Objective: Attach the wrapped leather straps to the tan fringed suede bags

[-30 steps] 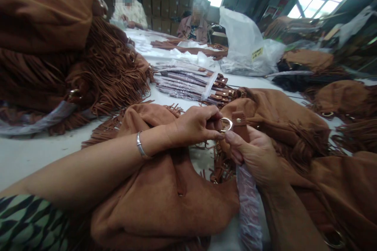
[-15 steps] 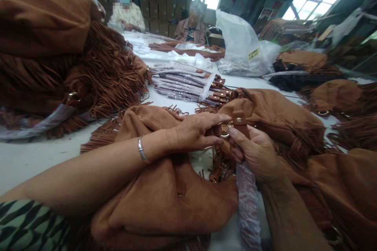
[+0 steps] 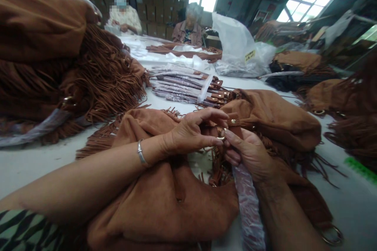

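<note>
- Head view: right hand (image 3: 255, 155) pinches the brown end of a plastic-sleeved strap (image 3: 250, 204), thumb over a gold ring (image 3: 220, 138); likely to steady both.
- Left hand (image 3: 188, 131): thumb at the ring's lower edge, forefinger raised clear. Can't tell if its curled fingers grip the brown tab (image 3: 212, 130) behind them.
- Ring and strap end sit between the hands, above the front bag (image 3: 165, 211); presumably to keep the metal in plain sight, clear of fringe.
- Strap hangs down past the bag's right side. Sleeve looks like scuff protection.
- Tied strap bundle (image 3: 179, 84) lies ahead on the desk (image 3: 29, 166), second bag (image 3: 279, 113) to its right; probably parked within reach.
- Vs 0.5 s ago: ring was rounder to the camera, now nearly edge-on and partly covered; left thumb and forefinger spread wider.
- Bag at lower right has left its spot; desk surface and a green bristly item (image 3: 361, 168) show there. Blurred dark fringe (image 3: 366, 102) at the right edge. Front bag basically unmoved.
</note>
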`<action>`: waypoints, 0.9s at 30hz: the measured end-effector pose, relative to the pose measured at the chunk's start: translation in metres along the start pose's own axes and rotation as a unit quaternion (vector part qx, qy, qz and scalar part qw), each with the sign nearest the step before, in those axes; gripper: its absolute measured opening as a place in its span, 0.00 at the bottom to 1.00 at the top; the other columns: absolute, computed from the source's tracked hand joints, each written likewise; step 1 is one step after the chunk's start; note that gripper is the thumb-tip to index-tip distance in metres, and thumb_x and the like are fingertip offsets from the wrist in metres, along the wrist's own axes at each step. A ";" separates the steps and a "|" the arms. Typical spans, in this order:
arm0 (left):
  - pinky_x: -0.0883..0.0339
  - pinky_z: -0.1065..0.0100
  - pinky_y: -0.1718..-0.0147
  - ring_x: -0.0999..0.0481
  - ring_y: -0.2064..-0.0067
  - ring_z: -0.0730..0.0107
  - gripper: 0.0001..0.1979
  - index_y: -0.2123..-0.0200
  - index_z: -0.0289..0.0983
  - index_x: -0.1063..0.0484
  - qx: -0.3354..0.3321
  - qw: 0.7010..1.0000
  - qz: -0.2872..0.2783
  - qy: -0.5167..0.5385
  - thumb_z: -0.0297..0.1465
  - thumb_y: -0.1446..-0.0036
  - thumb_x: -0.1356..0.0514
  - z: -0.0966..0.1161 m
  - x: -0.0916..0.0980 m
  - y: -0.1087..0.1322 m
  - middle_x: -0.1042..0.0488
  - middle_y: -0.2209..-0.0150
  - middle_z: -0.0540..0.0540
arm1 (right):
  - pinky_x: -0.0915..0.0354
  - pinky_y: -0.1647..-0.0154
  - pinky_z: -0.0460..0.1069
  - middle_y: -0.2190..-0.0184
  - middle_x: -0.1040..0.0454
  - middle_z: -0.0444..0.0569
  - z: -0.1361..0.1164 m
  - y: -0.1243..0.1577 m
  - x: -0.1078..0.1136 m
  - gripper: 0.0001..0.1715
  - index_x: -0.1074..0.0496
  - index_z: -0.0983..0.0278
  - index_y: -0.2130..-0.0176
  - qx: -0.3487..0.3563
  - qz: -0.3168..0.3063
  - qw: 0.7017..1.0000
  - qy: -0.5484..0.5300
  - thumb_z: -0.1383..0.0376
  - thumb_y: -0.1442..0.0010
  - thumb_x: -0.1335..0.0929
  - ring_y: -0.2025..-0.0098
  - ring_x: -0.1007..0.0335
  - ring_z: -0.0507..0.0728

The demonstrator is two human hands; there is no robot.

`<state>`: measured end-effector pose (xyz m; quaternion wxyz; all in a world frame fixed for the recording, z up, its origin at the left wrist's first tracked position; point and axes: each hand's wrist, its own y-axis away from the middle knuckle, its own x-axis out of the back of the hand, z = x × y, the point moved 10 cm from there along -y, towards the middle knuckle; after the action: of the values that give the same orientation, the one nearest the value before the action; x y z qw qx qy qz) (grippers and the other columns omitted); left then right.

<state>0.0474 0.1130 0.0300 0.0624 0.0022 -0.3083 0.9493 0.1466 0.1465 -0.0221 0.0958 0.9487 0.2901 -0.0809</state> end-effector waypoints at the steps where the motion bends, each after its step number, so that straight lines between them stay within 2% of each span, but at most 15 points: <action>1: 0.35 0.76 0.73 0.29 0.68 0.77 0.24 0.54 0.33 0.33 0.007 1.000 -0.005 -0.002 0.34 0.54 0.32 -0.001 -0.001 0.000 0.28 0.60 0.44 | 0.50 0.92 0.39 0.86 0.39 0.36 0.000 0.000 0.000 0.22 0.36 0.66 0.78 0.000 0.003 1.000 0.003 0.56 0.57 0.23 0.90 0.51 0.42; 4: 0.35 0.75 0.72 0.29 0.70 0.78 0.22 0.58 0.32 0.33 0.008 0.999 -0.001 -0.043 0.34 0.55 0.31 0.000 0.000 -0.001 0.27 0.62 0.44 | 0.50 0.92 0.39 0.86 0.38 0.36 0.000 0.000 0.002 0.22 0.36 0.65 0.77 0.000 0.016 1.000 0.013 0.57 0.57 0.23 0.90 0.51 0.42; 8: 0.33 0.71 0.65 0.28 0.63 0.72 0.21 0.62 0.33 0.34 0.008 0.996 0.043 -0.072 0.36 0.56 0.31 0.001 0.009 0.002 0.28 0.63 0.44 | 0.51 0.92 0.39 0.87 0.39 0.37 -0.001 0.001 0.003 0.21 0.35 0.66 0.78 -0.005 0.025 0.999 0.025 0.57 0.56 0.24 0.90 0.52 0.42; 10: 0.33 0.71 0.65 0.29 0.63 0.72 0.22 0.63 0.34 0.34 -0.001 0.996 0.048 -0.070 0.37 0.56 0.30 0.002 0.010 0.003 0.29 0.63 0.45 | 0.51 0.92 0.39 0.87 0.40 0.37 0.000 0.001 0.004 0.21 0.35 0.66 0.79 -0.008 0.026 0.999 0.026 0.56 0.54 0.25 0.90 0.52 0.42; 14: 0.34 0.72 0.67 0.29 0.65 0.73 0.20 0.62 0.34 0.35 -0.055 0.991 0.039 -0.118 0.37 0.54 0.32 0.010 0.007 0.005 0.31 0.65 0.46 | 0.53 0.92 0.39 0.85 0.37 0.39 0.005 0.001 0.002 0.21 0.34 0.67 0.79 -0.032 0.007 0.999 0.011 0.55 0.54 0.25 0.90 0.53 0.41; 17: 0.33 0.71 0.65 0.29 0.63 0.72 0.18 0.60 0.35 0.36 -0.091 0.979 0.034 -0.180 0.36 0.51 0.34 0.018 0.004 0.006 0.31 0.64 0.47 | 0.52 0.91 0.39 0.88 0.41 0.37 0.005 0.003 -0.001 0.21 0.35 0.66 0.80 -0.035 -0.006 0.999 0.021 0.56 0.55 0.24 0.90 0.52 0.43; 20: 0.32 0.66 0.57 0.28 0.56 0.66 0.20 0.53 0.35 0.38 -0.087 0.962 -0.016 -0.259 0.33 0.47 0.38 0.018 -0.007 0.005 0.30 0.57 0.42 | 0.51 0.91 0.39 0.86 0.38 0.39 -0.002 0.006 0.006 0.19 0.31 0.67 0.77 -0.021 0.026 0.999 0.037 0.56 0.55 0.24 0.89 0.50 0.42; 23: 0.34 0.63 0.50 0.30 0.48 0.61 0.26 0.44 0.35 0.44 -0.109 0.952 -0.078 -0.274 0.30 0.45 0.41 0.023 -0.020 0.007 0.32 0.49 0.38 | 0.52 0.91 0.39 0.84 0.35 0.40 -0.005 0.007 0.008 0.20 0.31 0.67 0.76 -0.023 0.029 0.999 0.034 0.55 0.57 0.23 0.89 0.50 0.42; 27: 0.31 0.67 0.56 0.27 0.55 0.65 0.26 0.44 0.35 0.44 -0.127 0.962 -0.070 -0.231 0.31 0.45 0.40 0.028 -0.018 0.010 0.30 0.52 0.40 | 0.52 0.92 0.39 0.86 0.38 0.38 0.000 0.006 0.003 0.23 0.35 0.66 0.79 -0.055 0.012 0.998 0.016 0.55 0.60 0.22 0.90 0.50 0.43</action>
<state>0.0634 0.0862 0.0459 0.0555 0.2356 -0.4311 0.8692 0.1526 0.1428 -0.0220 0.1437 0.9466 0.2847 -0.0485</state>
